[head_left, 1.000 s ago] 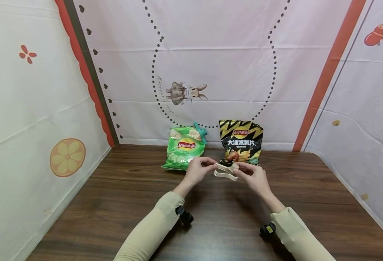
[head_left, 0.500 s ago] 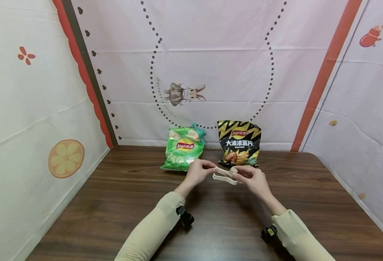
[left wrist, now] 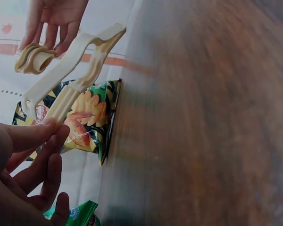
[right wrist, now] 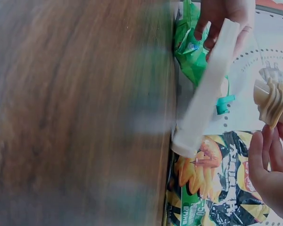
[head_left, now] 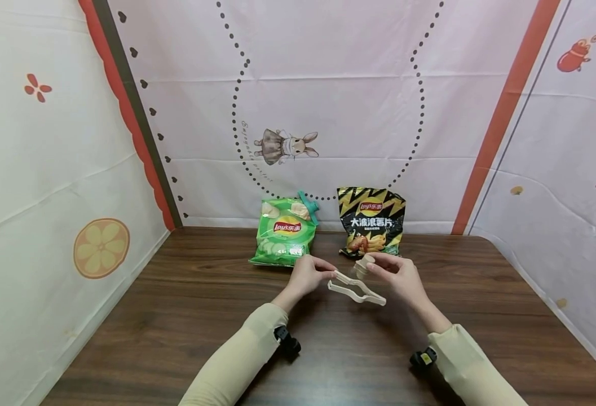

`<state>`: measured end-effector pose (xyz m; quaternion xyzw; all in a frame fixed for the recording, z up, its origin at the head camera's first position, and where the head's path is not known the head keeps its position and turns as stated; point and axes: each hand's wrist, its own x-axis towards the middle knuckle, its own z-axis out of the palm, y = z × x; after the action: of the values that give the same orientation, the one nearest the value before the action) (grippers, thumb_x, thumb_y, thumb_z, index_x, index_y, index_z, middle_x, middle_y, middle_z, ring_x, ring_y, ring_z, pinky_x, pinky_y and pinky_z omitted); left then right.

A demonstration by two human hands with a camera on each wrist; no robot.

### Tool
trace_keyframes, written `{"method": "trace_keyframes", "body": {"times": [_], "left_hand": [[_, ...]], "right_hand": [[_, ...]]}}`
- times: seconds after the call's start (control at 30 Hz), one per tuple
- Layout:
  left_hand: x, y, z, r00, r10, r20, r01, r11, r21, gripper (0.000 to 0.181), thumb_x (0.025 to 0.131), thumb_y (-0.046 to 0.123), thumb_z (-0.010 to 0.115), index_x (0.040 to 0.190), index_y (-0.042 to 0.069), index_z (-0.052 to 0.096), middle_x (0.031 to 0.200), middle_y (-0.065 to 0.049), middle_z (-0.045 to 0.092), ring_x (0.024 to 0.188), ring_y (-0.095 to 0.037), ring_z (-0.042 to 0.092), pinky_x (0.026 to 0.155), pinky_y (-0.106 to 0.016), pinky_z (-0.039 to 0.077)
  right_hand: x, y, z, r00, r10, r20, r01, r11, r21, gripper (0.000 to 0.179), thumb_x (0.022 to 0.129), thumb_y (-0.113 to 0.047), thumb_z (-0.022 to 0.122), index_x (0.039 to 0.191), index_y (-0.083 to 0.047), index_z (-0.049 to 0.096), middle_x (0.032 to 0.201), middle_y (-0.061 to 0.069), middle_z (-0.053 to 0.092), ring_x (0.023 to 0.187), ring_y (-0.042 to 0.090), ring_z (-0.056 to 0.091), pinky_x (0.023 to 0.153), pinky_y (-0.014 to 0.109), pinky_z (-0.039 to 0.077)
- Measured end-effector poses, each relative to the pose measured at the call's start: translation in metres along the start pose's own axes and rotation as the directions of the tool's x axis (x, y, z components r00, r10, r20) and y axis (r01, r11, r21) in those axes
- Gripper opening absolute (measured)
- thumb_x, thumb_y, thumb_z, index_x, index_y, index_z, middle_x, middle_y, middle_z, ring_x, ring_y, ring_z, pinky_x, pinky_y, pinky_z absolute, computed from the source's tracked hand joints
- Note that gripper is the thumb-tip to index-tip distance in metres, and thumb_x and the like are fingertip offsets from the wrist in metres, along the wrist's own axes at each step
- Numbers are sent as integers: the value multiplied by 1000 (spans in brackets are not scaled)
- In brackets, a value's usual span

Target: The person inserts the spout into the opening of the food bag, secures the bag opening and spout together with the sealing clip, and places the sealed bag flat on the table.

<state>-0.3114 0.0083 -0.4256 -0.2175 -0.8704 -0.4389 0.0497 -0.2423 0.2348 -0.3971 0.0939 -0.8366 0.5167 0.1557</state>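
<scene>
In the head view, my left hand (head_left: 305, 277) pinches one end of a beige bag clip (head_left: 376, 300) between thumb and fingers. The clip's two long arms are spread apart, joined at the far end; both show in the left wrist view. My right hand (head_left: 398, 277) pinches a small beige cap (head_left: 362, 265) with a wavy edge, just above and behind the clip. A gap parts cap (left wrist: 33, 60) and clip (left wrist: 56, 71) in the left wrist view. Both pieces are held above the table. Behind my right hand stands a black-and-yellow chip bag (head_left: 371, 223).
A green chip bag (head_left: 281, 242) stands behind my left hand, with a teal bag clip (head_left: 310, 208) at its top right corner. The brown wooden table (head_left: 338, 361) meets a printed cloth backdrop (head_left: 328, 101) behind both bags. Cloth also hangs on either side.
The cap has come apart from the clip and stays in my right hand. The clip's arms have swung into fuller view, its joined end now lower and farther right. Both bags stay put.
</scene>
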Motion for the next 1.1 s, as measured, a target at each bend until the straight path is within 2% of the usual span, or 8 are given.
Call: {"method": "trace_keyframes", "body": {"times": [0.2, 0.4, 0.47, 0.6, 0.73, 0.9, 1.1], "left_hand": [[0, -4, 2, 999, 24, 28, -25, 1000, 19, 5, 78, 22, 78, 80, 18, 78, 82, 4, 74, 86, -11, 67, 75, -24, 49], [0, -5, 2, 997, -1, 83, 1, 1000, 7, 4, 78, 21, 78, 81, 18, 78, 82, 5, 74, 86, -9, 65, 74, -24, 49], [-1, -4, 1, 994, -19, 110, 18, 1000, 11, 4, 79, 22, 78, 81, 18, 78, 82, 6, 74, 85, -8, 65, 74, -24, 48], [-3, -4, 1, 988, -20, 156, 13, 999, 49, 5, 77, 22, 79, 79, 18, 78, 79, 7, 73, 83, -8, 64, 74, -24, 48], [-3, -5, 0, 982, -23, 187, 7, 996, 85, 4, 76, 22, 80, 78, 19, 78, 78, 9, 73, 83, -8, 64, 74, -23, 47], [-4, -5, -1, 974, -45, 223, 22, 995, 101, 5, 74, 19, 82, 76, 20, 77, 77, 10, 72, 82, -6, 61, 75, -23, 46], [-6, -3, -2, 959, -65, 275, 32, 992, 123, 7, 72, 15, 82, 74, 19, 77, 74, 9, 70, 74, -5, 55, 69, -22, 44]], "right_hand": [[1, 4, -5, 1000, 11, -1, -11, 1000, 13, 37, 89, -27, 67, 117, -4, 65, 105, 16, 69, 81, -1, 63, 70, 20, 50], [1, 6, -12, 1000, 20, -2, -20, 1000, 18, 37, 89, -27, 67, 116, -2, 65, 104, 12, 70, 81, -3, 63, 72, 19, 51], [1, 6, -15, 1000, 31, -4, -31, 999, 11, 37, 88, -28, 68, 116, -3, 65, 105, 11, 70, 82, -3, 62, 72, 19, 50], [2, 8, -19, 998, 55, -9, -55, 998, -1, 38, 88, -30, 67, 117, -4, 65, 104, 5, 70, 82, -5, 62, 73, 19, 50], [2, 9, -23, 997, 74, -16, -73, 996, 42, 38, 89, -26, 67, 118, -1, 63, 97, -5, 70, 81, -2, 63, 73, 21, 51], [1, 8, -27, 996, 77, -39, -72, 990, 120, 40, 90, -22, 66, 120, 5, 61, 93, -6, 69, 81, 5, 65, 72, 18, 51], [1, 11, -33, 995, 85, -58, -77, 989, 126, 43, 92, -23, 63, 124, 4, 58, 88, -18, 65, 82, 5, 65, 72, 17, 52]]}}
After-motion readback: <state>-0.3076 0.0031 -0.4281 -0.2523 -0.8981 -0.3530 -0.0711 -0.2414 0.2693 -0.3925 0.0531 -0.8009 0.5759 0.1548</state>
